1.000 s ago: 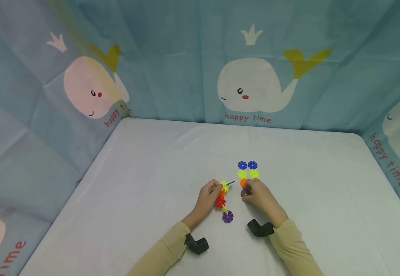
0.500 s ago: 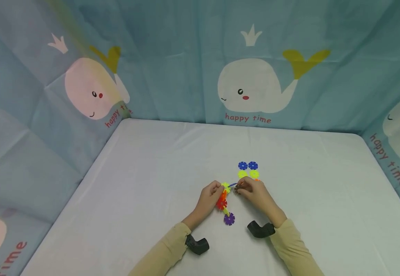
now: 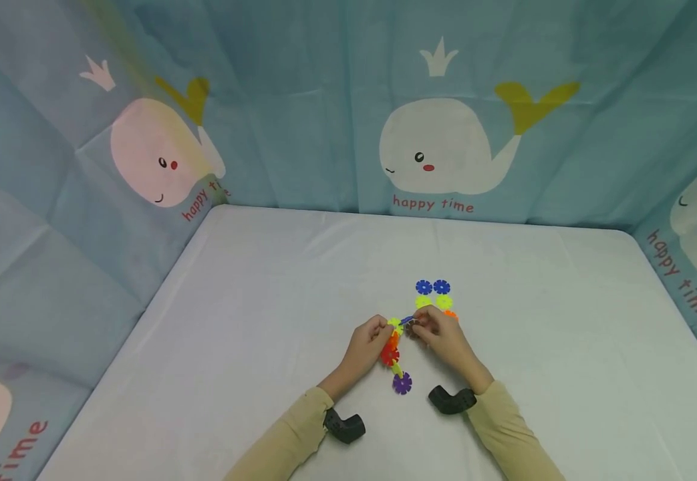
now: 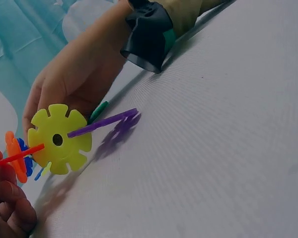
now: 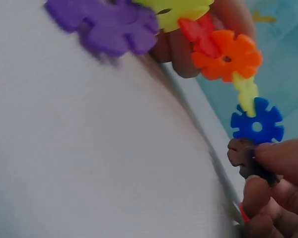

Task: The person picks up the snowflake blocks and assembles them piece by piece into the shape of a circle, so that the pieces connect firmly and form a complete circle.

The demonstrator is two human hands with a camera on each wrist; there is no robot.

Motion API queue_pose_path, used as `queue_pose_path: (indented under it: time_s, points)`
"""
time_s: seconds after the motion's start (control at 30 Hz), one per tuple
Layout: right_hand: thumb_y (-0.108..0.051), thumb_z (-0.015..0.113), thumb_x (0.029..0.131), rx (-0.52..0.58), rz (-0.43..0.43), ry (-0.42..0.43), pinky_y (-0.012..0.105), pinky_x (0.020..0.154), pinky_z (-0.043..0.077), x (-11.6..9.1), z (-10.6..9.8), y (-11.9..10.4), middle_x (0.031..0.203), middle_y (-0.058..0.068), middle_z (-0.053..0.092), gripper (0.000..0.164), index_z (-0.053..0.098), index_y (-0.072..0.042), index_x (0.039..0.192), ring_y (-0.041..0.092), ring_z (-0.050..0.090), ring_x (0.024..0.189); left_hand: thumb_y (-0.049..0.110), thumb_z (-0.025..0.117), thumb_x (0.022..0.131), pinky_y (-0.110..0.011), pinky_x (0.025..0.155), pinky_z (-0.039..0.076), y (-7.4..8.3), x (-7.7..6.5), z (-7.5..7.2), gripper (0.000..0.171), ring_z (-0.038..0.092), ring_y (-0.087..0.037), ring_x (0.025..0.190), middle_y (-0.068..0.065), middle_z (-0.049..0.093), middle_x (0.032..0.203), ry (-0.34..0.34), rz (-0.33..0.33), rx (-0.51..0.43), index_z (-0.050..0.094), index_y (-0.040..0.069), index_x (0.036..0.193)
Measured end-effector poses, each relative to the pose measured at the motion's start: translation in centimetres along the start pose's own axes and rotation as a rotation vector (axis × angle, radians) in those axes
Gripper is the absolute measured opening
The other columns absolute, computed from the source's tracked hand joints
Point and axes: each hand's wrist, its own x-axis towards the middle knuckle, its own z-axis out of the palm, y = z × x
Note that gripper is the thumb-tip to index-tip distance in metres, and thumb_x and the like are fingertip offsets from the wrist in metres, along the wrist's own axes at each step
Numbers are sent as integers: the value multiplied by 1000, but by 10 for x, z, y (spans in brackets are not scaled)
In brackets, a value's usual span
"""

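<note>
A chain of slotted snowflake discs hangs from my left hand (image 3: 365,347), whose fingers pinch it near the top. In the right wrist view the chain runs from a purple disc (image 5: 119,29) through a yellow disc (image 5: 176,12), red disc (image 5: 201,34), orange disc (image 5: 213,62) and pale yellow disc (image 5: 246,94) to a blue disc (image 5: 275,121). My right hand (image 3: 447,337) pinches a brown disc (image 5: 240,151) between thumb and finger, against the blue disc's edge. Whether their slots interlock, I cannot tell.
Beyond my right hand lie loose blue discs (image 3: 424,286), yellow discs (image 3: 444,302) and an orange disc (image 3: 451,314) on the white table (image 3: 288,280). A blue whale-print curtain (image 3: 300,133) stands behind. Each wrist wears a black curved mount (image 3: 345,426).
My right hand has lifted the brown disc from the loose ones and carried it left to the chain's blue end. The left hand has shifted slightly right with the chain.
</note>
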Motion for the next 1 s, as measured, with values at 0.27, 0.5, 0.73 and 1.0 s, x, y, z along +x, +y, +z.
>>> queue_pose_path:
  time_s: [0.27, 0.5, 0.73, 1.0]
  points:
    - [-5, 61, 85, 183, 75, 162, 23, 48, 42, -1, 4, 4, 79, 10, 59, 10, 58, 1, 93, 16, 52, 57, 5, 49, 92, -19, 49, 28, 1, -1, 0, 14, 33, -5, 51, 1, 36, 56, -10, 1, 14, 51, -5, 81]
    - [-2, 59, 86, 290, 109, 162, 25, 47, 44, -2, 3, 1, 80, 15, 57, 13, 55, 5, 96, 21, 53, 56, 3, 50, 91, -19, 50, 28, 1, -2, 0, 13, 33, -6, 52, 1, 37, 56, -7, 22, 32, 52, -5, 82]
    - [-1, 58, 85, 362, 102, -18, 29, 56, 49, 0, -2, 5, 85, 19, 60, 19, 54, 8, 101, 22, 59, 62, 2, 48, 92, -19, 49, 31, 4, -1, -2, 14, 35, -6, 48, -4, 40, 55, -15, 24, 43, 52, -7, 82]
    - [3, 55, 86, 318, 112, 72, 30, 59, 49, -3, -10, -16, 89, 21, 60, 17, 56, 10, 102, 31, 58, 68, 2, 46, 92, -18, 46, 32, 6, 0, -2, 14, 35, -4, 46, -4, 41, 55, -46, -12, 46, 50, -6, 82]
